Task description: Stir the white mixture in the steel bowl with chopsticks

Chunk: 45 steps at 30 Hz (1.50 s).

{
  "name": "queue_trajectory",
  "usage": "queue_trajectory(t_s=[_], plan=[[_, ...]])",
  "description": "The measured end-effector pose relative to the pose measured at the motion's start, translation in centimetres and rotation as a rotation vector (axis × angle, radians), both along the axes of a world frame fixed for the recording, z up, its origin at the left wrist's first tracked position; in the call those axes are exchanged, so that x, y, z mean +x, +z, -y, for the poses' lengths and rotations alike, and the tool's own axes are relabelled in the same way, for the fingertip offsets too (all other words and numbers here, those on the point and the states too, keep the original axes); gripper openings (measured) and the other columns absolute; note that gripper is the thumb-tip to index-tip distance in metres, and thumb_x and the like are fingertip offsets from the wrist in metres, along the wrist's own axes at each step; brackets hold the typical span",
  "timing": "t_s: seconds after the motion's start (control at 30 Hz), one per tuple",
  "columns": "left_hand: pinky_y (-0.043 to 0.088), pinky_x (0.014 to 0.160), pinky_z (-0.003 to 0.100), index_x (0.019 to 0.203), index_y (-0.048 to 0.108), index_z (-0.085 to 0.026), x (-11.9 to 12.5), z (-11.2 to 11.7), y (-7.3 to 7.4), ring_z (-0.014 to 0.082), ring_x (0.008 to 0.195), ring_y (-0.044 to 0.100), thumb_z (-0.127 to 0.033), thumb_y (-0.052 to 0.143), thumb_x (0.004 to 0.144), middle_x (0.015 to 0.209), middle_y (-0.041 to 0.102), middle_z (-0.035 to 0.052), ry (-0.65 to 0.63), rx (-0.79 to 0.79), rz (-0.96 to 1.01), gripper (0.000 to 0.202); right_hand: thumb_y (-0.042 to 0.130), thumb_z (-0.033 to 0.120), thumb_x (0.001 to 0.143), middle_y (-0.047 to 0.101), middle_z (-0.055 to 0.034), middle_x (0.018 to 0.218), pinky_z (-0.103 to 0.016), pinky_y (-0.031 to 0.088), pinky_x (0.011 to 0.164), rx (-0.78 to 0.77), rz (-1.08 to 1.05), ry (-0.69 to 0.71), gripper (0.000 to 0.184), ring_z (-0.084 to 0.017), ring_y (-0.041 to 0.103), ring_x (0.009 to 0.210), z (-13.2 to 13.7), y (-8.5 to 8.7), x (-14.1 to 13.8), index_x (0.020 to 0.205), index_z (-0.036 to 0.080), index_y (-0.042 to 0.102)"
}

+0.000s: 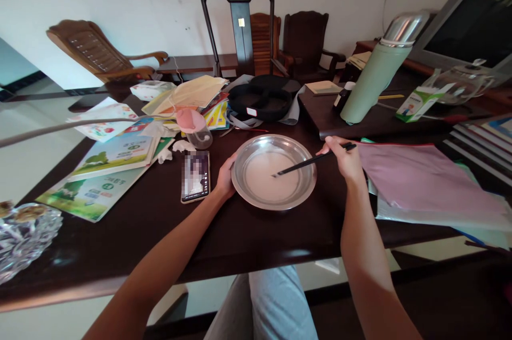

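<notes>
A round stainless steel bowl [303, 197] stands on the dark table, with a pale, milky liquid [262, 177] in its bottom. My left hand [227, 175] grips the bowl's left rim, thumb on the edge and the other fingers hidden below. In my right hand [344, 157], closed, is a pair of black chopsticks [306, 163]. They slant down over the bowl's right rim, and their tips reach the liquid near the middle. Just left of my left hand a phone [196, 176] lies flat with its screen lit.
Left are workbooks [116, 156], a pink-lidded cup [194, 127] and a glass dish [28, 236]. Behind the bowl lies a black bag [262, 97]. A green thermos [374, 81] stands back right, near a small carton [420, 103]. Pink folders [424, 174] lie right of my right hand.
</notes>
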<state>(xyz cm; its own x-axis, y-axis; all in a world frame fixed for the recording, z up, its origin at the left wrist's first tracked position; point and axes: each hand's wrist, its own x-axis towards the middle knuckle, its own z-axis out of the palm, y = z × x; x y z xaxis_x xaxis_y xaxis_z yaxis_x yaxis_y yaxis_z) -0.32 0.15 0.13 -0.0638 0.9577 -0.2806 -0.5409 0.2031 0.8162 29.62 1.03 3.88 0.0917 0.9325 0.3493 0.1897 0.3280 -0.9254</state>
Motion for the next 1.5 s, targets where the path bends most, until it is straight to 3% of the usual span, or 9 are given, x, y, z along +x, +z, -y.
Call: queue_trajectory(t_s=[0.17, 0.4, 0.57, 0.73, 0.83, 0.93, 1.13, 1.33, 1.5], plan=[[0.060, 0.085, 0.038, 0.078, 0.073, -0.019, 0.0, 0.0, 0.0, 0.0282, 0.088, 0.075, -0.038, 0.078, 0.070, 0.069, 0.074, 0.0021, 0.012, -0.013, 0.003, 0.021, 0.076, 0.070, 0.078, 0.078, -0.0027, 0.071, -0.037, 0.055, 0.080, -0.039, 0.070, 0.213, 0.047, -0.024, 0.074, 0.075, 0.1, 0.2, -0.9, 0.064, 0.025, 0.075], [0.059, 0.085, 0.038, 0.080, 0.072, -0.019, -0.1, -0.1, -0.2, 0.0289, 0.092, 0.075, -0.038, 0.080, 0.069, 0.071, 0.074, 0.0018, 0.004, 0.004, 0.000, 0.024, 0.072, 0.070, 0.082, 0.071, -0.0001, 0.059, -0.038, 0.054, 0.077, -0.014, 0.017, 0.021, 0.051, -0.022, 0.069, 0.064, 0.2, 0.2, -0.1, 0.056, 0.026, 0.066], [0.058, 0.086, 0.037, 0.082, 0.072, -0.019, 0.1, -0.1, -0.1, 0.0290, 0.095, 0.075, -0.039, 0.079, 0.068, 0.076, 0.076, 0.0021, -0.001, 0.053, -0.007, 0.025, 0.075, 0.072, 0.077, 0.078, -0.0026, 0.071, -0.038, 0.056, 0.079, -0.034, 0.099, 0.235, 0.048, -0.024, 0.074, 0.075, 0.2, 0.6, -1.0, 0.064, 0.026, 0.073], [0.058, 0.085, 0.036, 0.081, 0.073, -0.018, 0.2, 0.0, 0.1, 0.0285, 0.095, 0.075, -0.036, 0.077, 0.070, 0.077, 0.076, 0.0028, -0.003, 0.040, -0.001, 0.021, 0.073, 0.073, 0.078, 0.072, -0.0004, 0.060, -0.038, 0.054, 0.080, -0.001, 0.038, 0.029, 0.051, -0.023, 0.071, 0.067, 0.1, 0.4, -0.5, 0.059, 0.026, 0.068], [0.058, 0.085, 0.036, 0.083, 0.074, -0.018, 0.1, 0.0, 0.1, 0.0283, 0.094, 0.075, -0.035, 0.075, 0.072, 0.077, 0.076, 0.0027, -0.004, 0.026, 0.004, 0.020, 0.073, 0.072, 0.079, 0.071, -0.0006, 0.059, -0.038, 0.053, 0.077, -0.040, 0.030, 0.091, 0.051, -0.022, 0.070, 0.063, 0.2, 0.4, -0.4, 0.057, 0.026, 0.068], [0.058, 0.085, 0.035, 0.082, 0.073, -0.018, 0.0, 0.0, -0.1, 0.0269, 0.091, 0.074, -0.037, 0.077, 0.072, 0.077, 0.076, 0.0026, 0.007, 0.008, 0.002, 0.021, 0.075, 0.073, 0.077, 0.075, -0.0023, 0.066, -0.038, 0.054, 0.078, -0.043, 0.081, 0.197, 0.049, -0.025, 0.074, 0.073, 0.2, 0.4, -0.9, 0.063, 0.026, 0.073], [0.058, 0.087, 0.036, 0.085, 0.075, -0.018, 0.0, -0.1, -0.1, 0.0282, 0.095, 0.075, -0.037, 0.078, 0.072, 0.084, 0.078, 0.0042, 0.003, 0.011, 0.018, 0.023, 0.073, 0.071, 0.081, 0.071, -0.0003, 0.059, -0.037, 0.054, 0.077, -0.001, 0.020, 0.002, 0.051, -0.022, 0.070, 0.065, 0.1, 0.2, -0.3, 0.058, 0.026, 0.068], [0.059, 0.086, 0.036, 0.082, 0.074, -0.018, 0.0, 0.0, 0.0, 0.0276, 0.094, 0.075, -0.034, 0.077, 0.074, 0.079, 0.077, 0.0029, 0.014, -0.014, 0.023, 0.019, 0.076, 0.072, 0.077, 0.077, -0.0028, 0.067, -0.037, 0.056, 0.078, -0.037, 0.075, 0.223, 0.050, -0.024, 0.075, 0.074, 0.2, 0.4, -1.1, 0.063, 0.025, 0.073], [0.059, 0.086, 0.036, 0.081, 0.074, -0.018, 0.0, -0.1, 0.0, 0.0288, 0.096, 0.075, -0.035, 0.078, 0.073, 0.080, 0.078, 0.0037, 0.005, -0.017, 0.021, 0.019, 0.074, 0.071, 0.079, 0.075, -0.0014, 0.063, -0.038, 0.055, 0.079, -0.002, 0.028, 0.021, 0.050, -0.023, 0.072, 0.068, -0.1, 0.2, -0.3, 0.060, 0.025, 0.070]])
